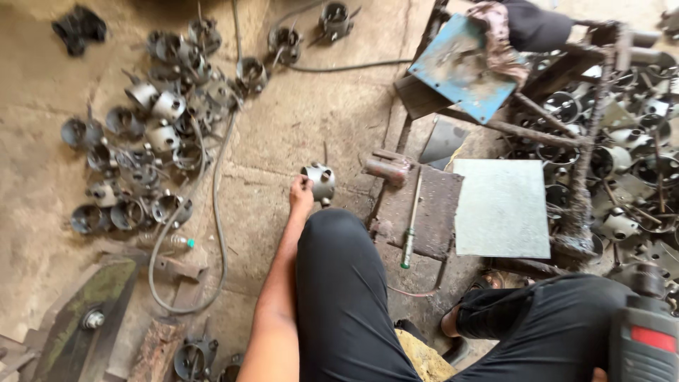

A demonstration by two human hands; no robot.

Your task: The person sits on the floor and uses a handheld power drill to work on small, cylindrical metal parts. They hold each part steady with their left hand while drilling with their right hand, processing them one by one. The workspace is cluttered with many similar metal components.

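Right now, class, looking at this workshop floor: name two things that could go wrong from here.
1. The left hand grips a round metal part by its rim; a rough edge might cut the bare fingers.
2. The cable loops across the floor beside the left arm, so it might snag or trip.

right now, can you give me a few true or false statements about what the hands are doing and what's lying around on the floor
1. The left hand holds a round metal part with holes in its side. True.
2. The metal part is being held over the grey square plate. False: it is over the bare floor, left of the plate.
3. A pile of similar metal parts lies on the floor to the left. True.
4. The blue metal sheet lies flat on the floor by the left hand. False: it sits tilted on the rusty frame at upper right.
5. A power tool with a red patch is at the lower right corner. True.
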